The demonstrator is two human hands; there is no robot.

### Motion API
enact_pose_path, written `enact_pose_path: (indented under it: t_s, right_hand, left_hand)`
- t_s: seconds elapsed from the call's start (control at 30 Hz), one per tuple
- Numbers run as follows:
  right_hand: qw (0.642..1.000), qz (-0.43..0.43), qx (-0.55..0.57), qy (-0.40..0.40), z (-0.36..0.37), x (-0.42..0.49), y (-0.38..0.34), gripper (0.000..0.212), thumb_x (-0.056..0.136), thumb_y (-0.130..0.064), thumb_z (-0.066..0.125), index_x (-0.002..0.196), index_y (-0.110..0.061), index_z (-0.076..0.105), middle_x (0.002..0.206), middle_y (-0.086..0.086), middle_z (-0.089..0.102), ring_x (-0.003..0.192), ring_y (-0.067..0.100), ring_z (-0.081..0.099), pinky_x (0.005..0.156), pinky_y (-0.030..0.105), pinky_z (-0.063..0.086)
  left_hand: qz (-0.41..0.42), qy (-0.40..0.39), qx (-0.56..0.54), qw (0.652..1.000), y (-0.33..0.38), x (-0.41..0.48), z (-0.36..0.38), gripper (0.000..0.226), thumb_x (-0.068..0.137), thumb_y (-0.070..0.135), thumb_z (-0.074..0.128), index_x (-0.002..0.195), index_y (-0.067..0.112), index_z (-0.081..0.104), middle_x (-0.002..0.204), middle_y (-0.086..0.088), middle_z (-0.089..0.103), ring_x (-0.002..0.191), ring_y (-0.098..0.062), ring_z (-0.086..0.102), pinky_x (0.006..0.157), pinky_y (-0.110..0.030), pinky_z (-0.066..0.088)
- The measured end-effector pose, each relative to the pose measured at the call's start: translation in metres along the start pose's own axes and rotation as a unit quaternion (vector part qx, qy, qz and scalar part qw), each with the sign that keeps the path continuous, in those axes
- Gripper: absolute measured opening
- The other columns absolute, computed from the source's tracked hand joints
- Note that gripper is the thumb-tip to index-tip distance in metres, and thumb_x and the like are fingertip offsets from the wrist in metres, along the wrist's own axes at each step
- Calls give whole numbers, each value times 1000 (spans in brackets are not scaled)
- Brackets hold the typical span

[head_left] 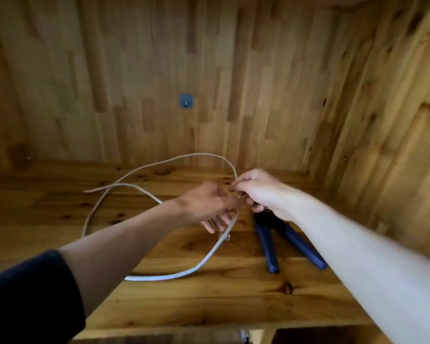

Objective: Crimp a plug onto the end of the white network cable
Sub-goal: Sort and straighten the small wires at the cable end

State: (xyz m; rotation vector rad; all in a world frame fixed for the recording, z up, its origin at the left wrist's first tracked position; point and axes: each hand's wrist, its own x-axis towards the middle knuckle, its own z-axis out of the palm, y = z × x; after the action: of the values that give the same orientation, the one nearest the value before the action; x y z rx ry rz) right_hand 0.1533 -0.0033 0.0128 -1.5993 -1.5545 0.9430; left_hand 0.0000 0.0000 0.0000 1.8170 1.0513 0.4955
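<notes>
Forearms enter from the lower edge, the left one in a dark sleeve (27,294), the right one bare. Beyond them, on the wooden bench (209,301), lies the white cable (196,268), which runs in a wide loop over the boards and rises at its far side to the hands. A small clear piece (224,236), possibly a plug, sits beside the cable just below the left hand; it is too small to identify. Right of the cable rests the crimping tool (271,247) with blue handles, spread apart and untouched, its head partly hidden under the right wrist. Above the bench, the left hand (209,207) and right hand (261,192) meet, fingers of both pinched closed on the cable's end, where short thin strands appear to show between the fingertips. Whether the strands are ordered or trimmed cannot be told. Judged from this layout, the task is at an early to middle stage: the end is being prepared, while fitting the plug and squeezing it in the tool remain. Farthest back, a small blue hook (186,101) is fixed to the wooden wall.
</notes>
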Motion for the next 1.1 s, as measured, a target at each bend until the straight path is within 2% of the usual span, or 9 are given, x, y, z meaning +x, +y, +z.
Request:
enact_pose_path:
  t_s: [0.1, 0.27, 0.37, 0.43, 0.57, 0.7, 0.8, 0.97, 1.1]
  right_hand:
    - [998, 19, -65, 6, 2, -1, 6, 13, 95, -17, 52, 93, -17, 65, 84, 5, 55, 67, 16, 45, 39, 22, 31]
    - [998, 52, -21, -21, 5, -7, 15, 15, 97, -11, 48, 100, -17, 62, 92, 6, 63, 70, 15, 56, 43, 22, 42]
    - [998, 50, 2, -41, 4, -9, 19, 15, 97, -10, 49, 97, -13, 63, 93, 7, 64, 66, 14, 59, 44, 22, 45]
    - [998, 40, 10, -53, 4, -11, 21, 14, 97, -10, 50, 97, -11, 64, 89, 6, 65, 60, 11, 60, 43, 22, 44]
    - [998, 15, 46, -49, 5, -12, 24, 10, 96, -8, 55, 95, -9, 65, 86, 7, 68, 52, 9, 60, 41, 22, 42]
    - [996, -11, 71, -54, 8, -12, 24, 9, 94, -6, 58, 91, -9, 66, 83, 6, 69, 54, 9, 61, 41, 22, 42]
    - [994, -30, 80, -69, 11, -12, 26, 10, 93, -6, 60, 89, -10, 68, 81, 3, 70, 58, 10, 62, 42, 22, 42]
    - [990, -57, 97, -84, 18, -10, 27, 7, 91, -8, 64, 88, -12, 68, 73, 0, 70, 61, 13, 63, 43, 24, 41]
    - [988, -75, 91, -101, 20, -10, 27, 9, 92, -8, 62, 87, -13, 68, 70, -2, 70, 62, 12, 63, 44, 23, 42]
  left_hand:
    - [-1, -3, -19, 1000, -2, -2, 8, 12, 94, 13, 53, 93, 3, 59, 80, -13, 70, 63, -22, 68, 57, -30, 58]
    - [-16, 17, -71, 997, -9, 3, 18, 12, 95, 2, 48, 89, 2, 58, 66, -11, 62, 50, -21, 63, 47, -31, 57]
    - [-32, 8, -110, 993, -12, 1, 19, 17, 94, 2, 45, 83, 5, 57, 64, -9, 57, 44, -17, 56, 39, -24, 47]
    - [-36, 11, -141, 989, -14, 1, 17, 19, 94, 3, 45, 79, 6, 55, 63, -7, 54, 37, -13, 44, 32, -17, 31]
    - [-25, 20, -159, 987, -18, 0, 12, 12, 94, 10, 48, 83, 7, 52, 61, -4, 51, 35, -8, 28, 34, -11, 17]
    - [-1, 45, -164, 985, -26, -9, 7, 16, 95, 13, 51, 95, -1, 59, 61, -7, 59, 35, -9, 28, 34, -12, 19]
    - [31, 72, -160, 984, -32, -15, 6, 22, 97, 11, 50, 103, -9, 54, 68, -12, 68, 36, -10, 29, 35, -15, 20]
    - [65, 98, -172, 978, -39, -20, 5, 11, 96, 9, 50, 99, -1, 52, 80, -16, 75, 38, -11, 31, 35, -16, 25]
    - [65, 99, -196, 973, -44, -21, 3, 11, 93, 12, 55, 96, 2, 53, 79, -19, 74, 37, -11, 31, 35, -16, 24]
